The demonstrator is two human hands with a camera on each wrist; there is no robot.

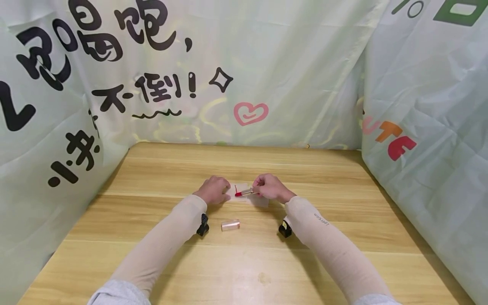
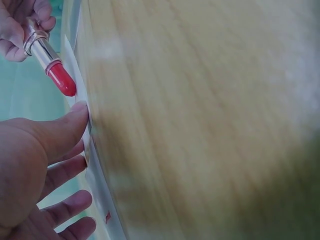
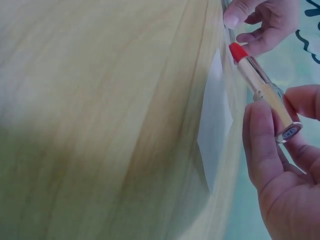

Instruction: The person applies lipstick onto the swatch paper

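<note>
My right hand (image 1: 272,187) pinches an uncapped lipstick (image 3: 269,94) between thumb and fingers near its base. The bullet is red, in a shiny gold and silver tube, and points left and down. In the head view its tip is right at a small white sheet of paper (image 1: 263,202) bearing a thin red stroke. My left hand (image 1: 213,189) rests at the paper's left end, the thumb touching its edge and the fingers loosely extended in the left wrist view. A pink lipstick cap (image 1: 230,225) lies on its side, nearer to me than both hands.
The wooden table (image 1: 244,267) runs back to a pale printed curtain (image 1: 305,76), which also encloses the left and right sides. A black wrist camera (image 1: 203,225) is strapped on the left sleeve, and another camera (image 1: 285,228) on the right.
</note>
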